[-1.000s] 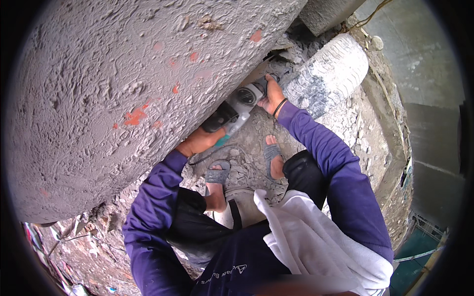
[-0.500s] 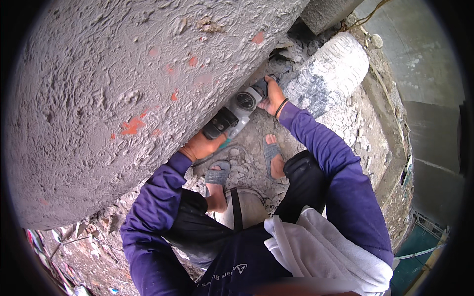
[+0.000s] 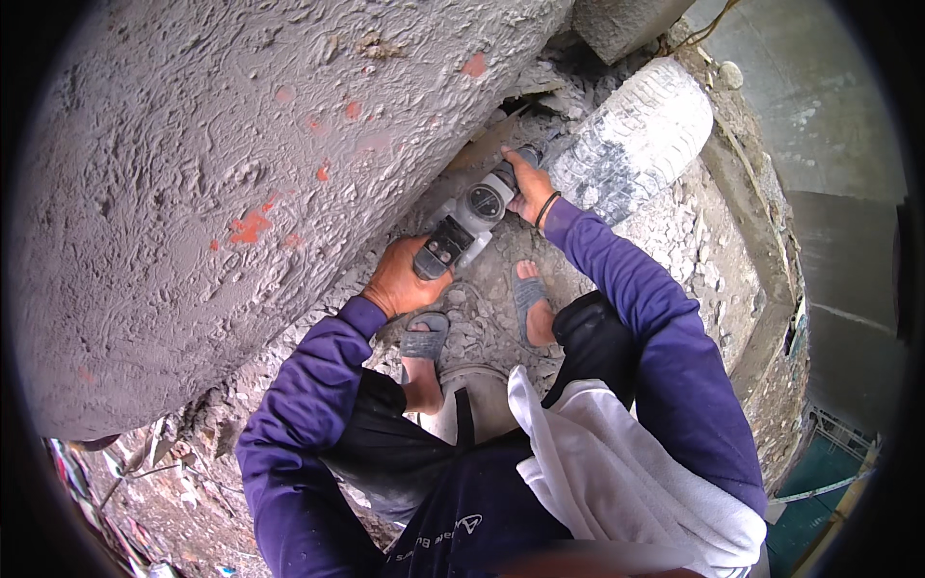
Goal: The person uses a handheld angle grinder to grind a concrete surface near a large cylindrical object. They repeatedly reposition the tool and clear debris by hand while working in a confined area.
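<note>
I hold a grey handheld power tool (image 3: 469, 223) with both hands, low against the foot of a rough grey plastered wall (image 3: 222, 173). My left hand (image 3: 400, 281) grips its rear body. My right hand (image 3: 528, 185) is closed around its front end, near a dark gap at the wall's base. The tool's working end is hidden behind my right hand. Both arms are in purple sleeves, and a dark band sits on my right wrist.
A dusty white sack (image 3: 631, 144) lies just right of the tool. Rubble and stone chips (image 3: 482, 308) cover the ground around my sandalled feet (image 3: 528, 303). A white cloth (image 3: 617, 472) hangs at my front. A concrete ledge (image 3: 761, 250) runs along the right.
Both hands and the tool have shifted slightly to the right and up along the wall's base. My grip stays the same.
</note>
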`<act>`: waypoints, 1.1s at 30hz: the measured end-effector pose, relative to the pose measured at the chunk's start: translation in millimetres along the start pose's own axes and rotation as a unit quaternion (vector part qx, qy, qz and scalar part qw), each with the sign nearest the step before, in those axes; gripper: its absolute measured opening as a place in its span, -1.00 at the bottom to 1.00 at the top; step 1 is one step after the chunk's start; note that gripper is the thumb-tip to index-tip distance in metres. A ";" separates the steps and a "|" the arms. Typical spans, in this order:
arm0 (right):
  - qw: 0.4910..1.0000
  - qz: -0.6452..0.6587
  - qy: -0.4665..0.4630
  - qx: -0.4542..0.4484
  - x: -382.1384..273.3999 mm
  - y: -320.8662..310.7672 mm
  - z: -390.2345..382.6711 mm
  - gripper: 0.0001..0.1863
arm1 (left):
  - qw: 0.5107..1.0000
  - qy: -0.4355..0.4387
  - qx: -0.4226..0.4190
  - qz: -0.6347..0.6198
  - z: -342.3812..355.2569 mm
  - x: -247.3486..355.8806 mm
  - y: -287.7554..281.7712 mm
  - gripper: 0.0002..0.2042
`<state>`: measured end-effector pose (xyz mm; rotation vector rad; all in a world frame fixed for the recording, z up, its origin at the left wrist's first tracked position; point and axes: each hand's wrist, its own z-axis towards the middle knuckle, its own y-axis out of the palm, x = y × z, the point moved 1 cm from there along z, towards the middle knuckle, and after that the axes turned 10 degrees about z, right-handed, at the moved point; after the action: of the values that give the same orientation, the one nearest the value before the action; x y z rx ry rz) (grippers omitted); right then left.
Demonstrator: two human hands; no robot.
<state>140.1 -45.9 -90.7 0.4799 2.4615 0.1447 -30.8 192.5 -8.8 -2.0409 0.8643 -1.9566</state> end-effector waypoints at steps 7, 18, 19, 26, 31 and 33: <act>0.999 -0.027 -0.001 0.019 -5.6 -1.6 2.5 -0.49 | 1.000 -0.015 0.007 -0.011 5.6 -9.3 9.9 -0.83; 0.998 -0.044 0.045 0.030 -4.3 -9.6 15.0 -0.40 | 0.999 -0.033 -0.003 0.008 3.9 -23.2 24.8 -0.83; 0.997 -0.051 0.051 0.034 -5.1 -5.5 11.7 -0.39 | 0.999 -0.033 -0.003 0.017 2.8 -23.0 24.5 -0.83; 0.993 -0.096 0.070 0.002 -6.4 -6.5 3.7 -0.34 | 0.998 -0.063 0.007 0.005 3.5 -20.2 26.7 -0.73; 0.996 -0.060 0.061 0.006 -0.5 -8.1 17.0 -0.42 | 0.999 -0.053 0.011 0.005 4.9 -19.5 29.2 -0.72; 0.997 -0.055 0.055 0.027 -1.7 -4.0 20.6 -0.47 | 0.998 -0.062 0.004 0.001 9.6 -21.0 28.9 -0.71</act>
<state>152.4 -50.4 -107.1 0.3658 2.5994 0.0614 -28.8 177.5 -42.5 -2.1302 0.8303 -1.8054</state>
